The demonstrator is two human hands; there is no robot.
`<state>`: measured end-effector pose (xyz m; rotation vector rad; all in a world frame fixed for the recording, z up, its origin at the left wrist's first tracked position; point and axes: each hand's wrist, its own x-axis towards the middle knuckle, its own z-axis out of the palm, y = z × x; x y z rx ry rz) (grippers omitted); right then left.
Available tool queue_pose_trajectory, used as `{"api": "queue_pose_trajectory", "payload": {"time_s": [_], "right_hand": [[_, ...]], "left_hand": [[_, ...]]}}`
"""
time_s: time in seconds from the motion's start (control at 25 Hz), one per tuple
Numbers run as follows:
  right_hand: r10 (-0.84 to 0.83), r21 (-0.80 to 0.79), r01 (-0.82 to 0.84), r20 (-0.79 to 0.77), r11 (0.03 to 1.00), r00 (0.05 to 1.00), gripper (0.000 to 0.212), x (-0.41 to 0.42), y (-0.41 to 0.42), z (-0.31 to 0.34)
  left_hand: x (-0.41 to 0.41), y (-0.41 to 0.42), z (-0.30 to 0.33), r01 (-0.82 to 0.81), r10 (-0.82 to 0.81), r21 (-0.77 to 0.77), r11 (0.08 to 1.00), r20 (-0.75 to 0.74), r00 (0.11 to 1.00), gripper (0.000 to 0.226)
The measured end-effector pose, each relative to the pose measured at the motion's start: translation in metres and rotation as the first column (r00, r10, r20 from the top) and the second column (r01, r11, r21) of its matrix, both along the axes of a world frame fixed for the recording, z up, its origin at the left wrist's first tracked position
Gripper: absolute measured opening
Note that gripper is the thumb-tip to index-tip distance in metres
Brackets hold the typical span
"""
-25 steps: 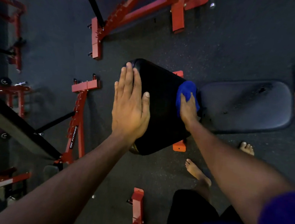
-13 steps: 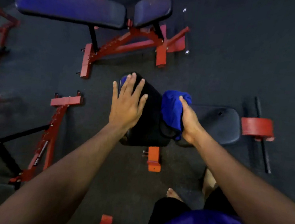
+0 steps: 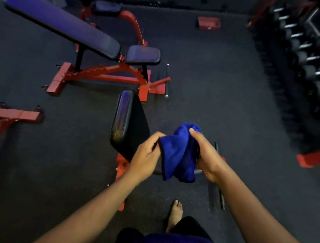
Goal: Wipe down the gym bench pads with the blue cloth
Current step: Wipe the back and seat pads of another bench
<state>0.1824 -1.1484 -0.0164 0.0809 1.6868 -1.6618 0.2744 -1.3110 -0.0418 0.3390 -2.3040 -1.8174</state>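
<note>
Holding blue cloth (image 3: 179, 154) above black bench pad (image 3: 133, 126), left hand (image 3: 145, 155) pinching edge, right hand (image 3: 206, 156) gripping bunch.

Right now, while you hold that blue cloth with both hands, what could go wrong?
The blue cloth hangs between the left hand and right hand, off the black pad, so no wiping happens. A bare foot stands near a dark bar on the floor; stepping on it might hurt.
</note>
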Motion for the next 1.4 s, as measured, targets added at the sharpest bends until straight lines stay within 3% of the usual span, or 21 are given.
{"api": "queue_pose_trajectory", "payload": {"time_s": [0.08, 0.12, 0.2, 0.24, 0.28, 0.32, 0.4, 0.48, 0.56, 0.64, 0.68, 0.76, 0.84, 1.0, 1.08, 1.2, 1.32, 1.4], "right_hand": [[0.088, 0.060, -0.080, -0.134, 0.995, 0.987, 0.029, 0.017, 0.006, 0.012], [0.157, 0.129, -0.125, -0.273, 0.984, 0.949, 0.037, 0.025, 0.009, 0.018], [0.392, 0.357, -0.207, -0.590, 0.911, 0.706, 0.061, 0.040, 0.007, 0.029], [0.493, 0.431, -0.250, -0.668, 0.867, 0.557, 0.062, 0.048, 0.002, 0.034], [0.544, 0.463, -0.286, -0.693, 0.839, 0.473, 0.053, 0.055, -0.004, 0.036], [0.536, 0.442, -0.303, -0.694, 0.844, 0.481, 0.038, 0.061, -0.011, 0.038], [0.427, 0.313, -0.291, -0.686, 0.904, 0.589, 0.014, 0.073, -0.020, 0.040], [0.327, 0.219, -0.243, -0.659, 0.945, 0.677, 0.010, 0.080, -0.022, 0.042], [0.270, 0.165, -0.216, -0.670, 0.962, 0.691, 0.012, 0.088, -0.019, 0.046], [0.330, 0.207, -0.262, -0.703, 0.943, 0.630, 0.030, 0.097, -0.016, 0.052], [0.412, 0.283, -0.306, -0.727, 0.909, 0.549, 0.042, 0.101, -0.016, 0.057], [0.583, 0.487, -0.340, -0.755, 0.805, 0.301, 0.055, 0.109, -0.017, 0.066], [0.648, 0.577, -0.330, -0.742, 0.748, 0.171, 0.047, 0.114, -0.020, 0.077], [0.678, 0.600, -0.331, -0.702, 0.728, 0.219, 0.019, 0.121, -0.018, 0.089], [0.680, 0.614, -0.302, -0.696, 0.730, 0.229, 0.015, 0.127, -0.017, 0.088], [0.695, 0.618, -0.347, -0.700, 0.705, 0.164, 0.021, 0.136, -0.019, 0.088], [0.714, 0.642, -0.360, -0.692, 0.676, 0.107, 0.019, 0.139, -0.023, 0.091], [0.706, 0.640, -0.322, -0.689, 0.698, 0.161, 0.015, 0.138, -0.023, 0.095]], "left_hand": [[0.014, -0.008, 0.008, -0.123, 0.104, 0.236, 0.964, 0.091, 0.990, 0.036], [0.020, -0.011, 0.012, -0.193, 0.152, 0.298, 0.935, 0.155, 0.976, 0.034], [0.034, -0.016, 0.022, -0.227, 0.170, 0.279, 0.933, 0.216, 0.962, 0.031], [0.041, -0.020, 0.026, -0.169, 0.122, 0.249, 0.953, 0.194, 0.973, 0.027], [0.046, -0.023, 0.031, -0.076, 0.043, 0.199, 0.977, 0.161, 0.986, 0.025], [0.051, -0.026, 0.038, 0.015, -0.031, 0.118, 0.993, 0.140, 0.990, 0.025], [0.064, -0.036, 0.048, 0.124, -0.125, 0.015, 0.992, 0.109, 0.986, 0.025], [0.083, -0.048, 0.051, 0.173, -0.177, 0.066, 0.983, 0.078, 0.981, 0.018], [0.108, -0.059, 0.043, 0.239, -0.240, 0.021, 0.971, 0.079, 0.968, 0.020], [0.130, -0.063, 0.032, 0.270, -0.263, -0.114, 0.956, 0.073, 0.962, 0.039], [0.136, -0.063, 0.028, 0.266, -0.259, -0.146, 0.953, 0.063, 0.964, 0.041], [0.144, -0.062, 0.022, 0.248, -0.251, -0.170, 0.954, 0.003, 0.968, 0.038], [0.149, -0.064, 0.023, 0.215, -0.222, -0.193, 0.957, -0.011, 0.975, 0.036], [0.161, -0.081, 0.028, 0.300, -0.276, -0.266, 0.916, 0.125, 0.953, 0.035], [0.168, -0.087, 0.032, 0.370, -0.336, -0.352, 0.860, 0.155, 0.929, 0.040], [0.172, -0.094, 0.041, 0.426, -0.384, -0.525, 0.737, 0.193, 0.903, 0.038], [0.172, -0.102, 0.048, 0.396, -0.349, -0.744, 0.539, 0.230, 0.908, 0.031], [0.173, -0.105, 0.050, 0.307, -0.278, -0.784, 0.539, 0.178, 0.944, 0.026]]}}
